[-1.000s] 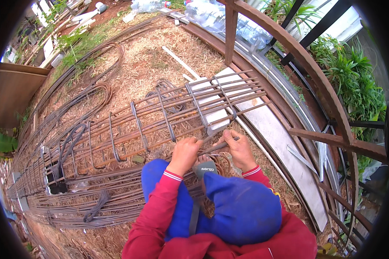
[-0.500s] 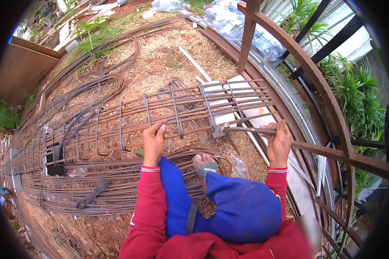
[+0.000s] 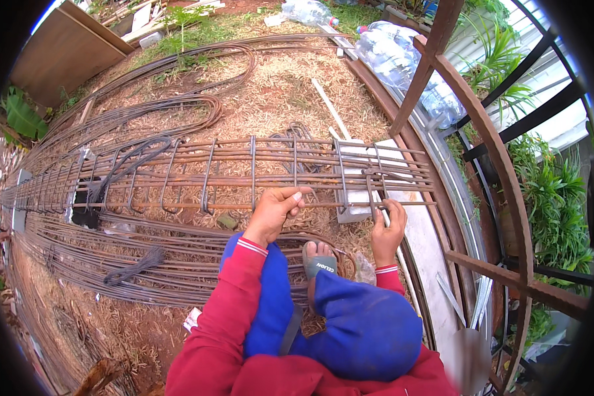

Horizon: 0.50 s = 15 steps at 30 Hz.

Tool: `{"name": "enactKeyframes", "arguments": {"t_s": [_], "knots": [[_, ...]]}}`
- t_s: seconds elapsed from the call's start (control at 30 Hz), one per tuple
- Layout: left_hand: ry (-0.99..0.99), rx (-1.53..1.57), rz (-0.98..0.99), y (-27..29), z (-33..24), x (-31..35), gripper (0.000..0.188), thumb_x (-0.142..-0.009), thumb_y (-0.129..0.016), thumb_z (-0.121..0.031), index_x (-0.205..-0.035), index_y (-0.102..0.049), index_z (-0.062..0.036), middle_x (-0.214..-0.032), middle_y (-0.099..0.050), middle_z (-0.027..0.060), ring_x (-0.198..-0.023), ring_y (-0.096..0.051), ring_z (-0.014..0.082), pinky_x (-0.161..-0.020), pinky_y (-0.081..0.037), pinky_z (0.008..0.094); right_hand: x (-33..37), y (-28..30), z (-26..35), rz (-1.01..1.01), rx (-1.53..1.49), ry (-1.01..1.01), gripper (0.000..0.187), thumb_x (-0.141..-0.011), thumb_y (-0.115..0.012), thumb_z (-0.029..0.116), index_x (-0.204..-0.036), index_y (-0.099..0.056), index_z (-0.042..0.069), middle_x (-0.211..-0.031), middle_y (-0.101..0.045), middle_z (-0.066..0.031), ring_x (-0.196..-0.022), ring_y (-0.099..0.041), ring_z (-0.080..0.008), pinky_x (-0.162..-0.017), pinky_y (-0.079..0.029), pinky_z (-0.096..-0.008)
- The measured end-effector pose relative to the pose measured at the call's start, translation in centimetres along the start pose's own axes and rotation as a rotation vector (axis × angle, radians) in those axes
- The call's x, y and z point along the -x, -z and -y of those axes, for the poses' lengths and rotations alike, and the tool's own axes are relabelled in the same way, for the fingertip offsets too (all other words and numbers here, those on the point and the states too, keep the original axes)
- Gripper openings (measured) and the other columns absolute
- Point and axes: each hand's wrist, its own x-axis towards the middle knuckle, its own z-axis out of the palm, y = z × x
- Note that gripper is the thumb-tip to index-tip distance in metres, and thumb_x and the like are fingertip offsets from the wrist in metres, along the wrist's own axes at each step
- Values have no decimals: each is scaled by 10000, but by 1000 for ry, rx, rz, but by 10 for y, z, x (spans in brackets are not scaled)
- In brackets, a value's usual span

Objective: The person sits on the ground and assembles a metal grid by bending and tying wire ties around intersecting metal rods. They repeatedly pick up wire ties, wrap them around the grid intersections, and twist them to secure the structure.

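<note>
A long cage of rusty steel bars (image 3: 231, 179) with square stirrups (image 3: 253, 168) stretches across in front of me. My left hand (image 3: 276, 214) is at its near lower bar, thumb and index finger pressed together. Whatever they may pinch is too small to make out. In my right hand (image 3: 389, 231) is a pair of pincers (image 3: 375, 191), gripped by the handles. Their head points away from me, over the bars near the cage's right end. White boards (image 3: 360, 198) lie beneath that end.
Bundled bars (image 3: 185, 267) lie near my sandalled foot (image 3: 319, 261), with a dark wire bundle (image 3: 135, 266) on them. Another wire bundle (image 3: 129, 168) hangs over the cage. A brown metal frame (image 3: 518, 198) rises at right. Large plastic bottles (image 3: 402, 59) sit at the far right.
My right hand has moved left and closer to the cage, swinging the pincers from sideways to pointing away from me. My left hand has turned, its fingers now pointing right. The view has shifted.
</note>
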Motion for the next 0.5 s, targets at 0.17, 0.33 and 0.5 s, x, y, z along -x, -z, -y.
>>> {"name": "enactKeyframes", "arguments": {"t_s": [0.17,0.33,0.5], "knots": [[-92,-664,254,-16,3,0,133,-920,-645,-43,-1000,-720,33,-803,-697,24,-714,-580,66,-618,-481,263,-17,-2,76,583,245,751,659,-776,-638,218,-1422,-529,141,-1315,-588,-113,-1311,-492,-330,-1152,-323,-507],[-95,-739,238,-16,5,7,138,-881,-693,-44,-990,-721,35,-835,-733,98,-760,-637,115,-690,-522,314,-8,-12,82,566,238,679,692,-727,-659,233,-1385,-535,56,-968,-631,-90,-1005,-610,-295,-920,-470,-439],[-212,-891,259,-18,3,16,168,-851,-722,-55,-1001,-708,19,-834,-721,182,-759,-703,250,-701,-534,355,17,-11,67,627,145,464,326,-782,-638,195,-1080,-647,66,-755,-638,-97,-734,-659,-289,-626,-520,-427]]}}
